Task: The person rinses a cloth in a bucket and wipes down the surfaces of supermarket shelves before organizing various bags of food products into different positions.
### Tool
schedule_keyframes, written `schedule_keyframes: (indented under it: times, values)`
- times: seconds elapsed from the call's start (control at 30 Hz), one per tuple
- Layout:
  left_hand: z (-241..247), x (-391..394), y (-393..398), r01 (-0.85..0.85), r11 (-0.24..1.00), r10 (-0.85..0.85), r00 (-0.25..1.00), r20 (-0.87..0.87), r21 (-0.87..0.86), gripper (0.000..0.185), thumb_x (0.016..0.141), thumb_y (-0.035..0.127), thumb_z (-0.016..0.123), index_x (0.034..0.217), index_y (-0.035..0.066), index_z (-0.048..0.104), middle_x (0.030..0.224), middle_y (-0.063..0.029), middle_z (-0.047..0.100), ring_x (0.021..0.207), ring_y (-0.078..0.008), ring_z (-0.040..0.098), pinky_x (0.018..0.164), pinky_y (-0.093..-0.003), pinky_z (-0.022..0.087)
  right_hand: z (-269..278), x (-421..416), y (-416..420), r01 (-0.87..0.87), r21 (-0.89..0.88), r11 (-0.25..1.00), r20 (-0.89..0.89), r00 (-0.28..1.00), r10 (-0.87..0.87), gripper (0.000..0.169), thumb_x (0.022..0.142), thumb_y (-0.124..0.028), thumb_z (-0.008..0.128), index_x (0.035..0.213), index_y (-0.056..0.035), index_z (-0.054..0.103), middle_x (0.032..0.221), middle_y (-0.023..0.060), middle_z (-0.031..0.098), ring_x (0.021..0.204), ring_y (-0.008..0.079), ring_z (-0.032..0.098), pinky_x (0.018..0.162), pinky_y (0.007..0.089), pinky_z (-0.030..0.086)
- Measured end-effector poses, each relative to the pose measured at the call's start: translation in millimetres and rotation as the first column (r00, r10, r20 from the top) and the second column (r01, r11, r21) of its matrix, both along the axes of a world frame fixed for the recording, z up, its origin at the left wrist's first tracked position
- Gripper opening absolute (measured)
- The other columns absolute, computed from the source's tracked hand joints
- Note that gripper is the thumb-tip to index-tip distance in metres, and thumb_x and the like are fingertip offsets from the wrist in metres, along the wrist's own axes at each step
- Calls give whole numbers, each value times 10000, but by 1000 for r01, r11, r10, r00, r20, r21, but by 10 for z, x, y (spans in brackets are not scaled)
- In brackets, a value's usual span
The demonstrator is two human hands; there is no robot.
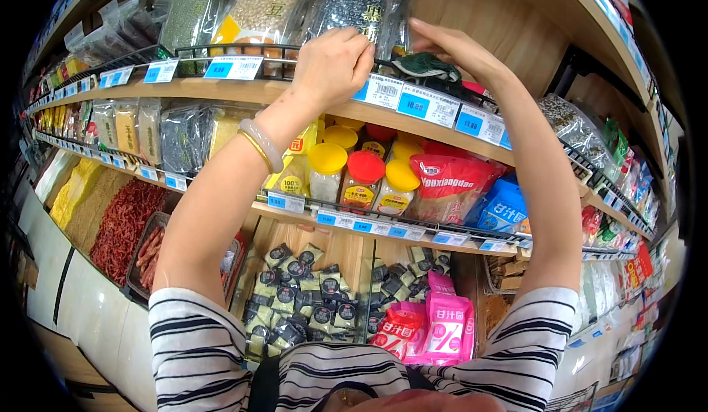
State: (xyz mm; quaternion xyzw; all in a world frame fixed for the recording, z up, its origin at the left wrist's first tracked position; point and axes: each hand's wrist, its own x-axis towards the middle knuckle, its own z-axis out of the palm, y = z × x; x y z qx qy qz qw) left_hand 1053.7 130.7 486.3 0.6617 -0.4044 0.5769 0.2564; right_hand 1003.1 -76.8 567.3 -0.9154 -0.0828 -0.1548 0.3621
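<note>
My left hand (334,65) is curled at the upper shelf's wire rail, in front of a clear plastic bag of black beans (345,11). Its fingertips are hidden, so whether it grips anything does not show. A pale bangle (262,138) and a gold-coloured one circle that wrist. My right hand (456,44) reaches over the shelf with its fingers extended beside the bag's right edge, apparently holding nothing. Just below it, a dark green cloth (428,68) lies at the rail. Left of the black beans stand a bag of yellow soybeans (265,5) and a bag of green beans (191,17).
On the shelf below are lidded jars (362,177), a red pouch (456,185) and blue packets (500,207). Small wrapped packets (307,296) and pink bags (445,323) fill bins under it. Dried red chillies (124,229) lie left. Price labels (428,105) line the shelf edge.
</note>
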Motion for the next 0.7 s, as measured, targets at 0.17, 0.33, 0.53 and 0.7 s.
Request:
schedule_keyframes:
  times: [0.17, 0.33, 0.53, 0.7]
  values:
    - [-14, -6, -15, 3, 1000, -3, 1000, 1, 17, 150, 826, 151, 534, 711, 56, 555, 702, -82, 552, 676, -274, 569, 588, -377, 463, 125, 616, 231, 148, -15, 989, -60, 987, -148, 799, 657, -752, 581, 1038, -50, 610, 846, 105, 587, 817, 184, 568, 775, 347, 446]
    - [-18, -3, -15, -5, 1000, 5, 1000, 9, 19, 155, 819, 149, 532, 695, 59, 548, 697, -83, 550, 673, -270, 568, 593, -374, 467, 61, 798, 454, 17, 210, 977, -93, 996, 2, 594, 635, -694, 667, 749, -113, 620, 541, -14, 468, 491, 94, 430, 585, 264, 394]
    - [-11, 15, -5, 20, 1000, -20, 1000, 4, 19, 148, 815, 144, 531, 698, 55, 545, 700, -83, 549, 686, -272, 565, 603, -373, 466, 49, 708, 498, -64, 308, 949, -119, 987, 105, 537, 670, -603, 706, 873, -108, 657, 704, 25, 599, 654, 125, 545, 688, 335, 437]
    - [-10, 20, -6, 12, 1000, -13, 999, 46, 27, 136, 792, 145, 554, 684, 62, 553, 699, -65, 559, 676, -259, 566, 591, -357, 478, 2, 787, 531, -181, 484, 856, -99, 961, 260, 581, 691, -484, 740, 1073, -67, 606, 989, 106, 635, 917, 200, 616, 878, 473, 446]
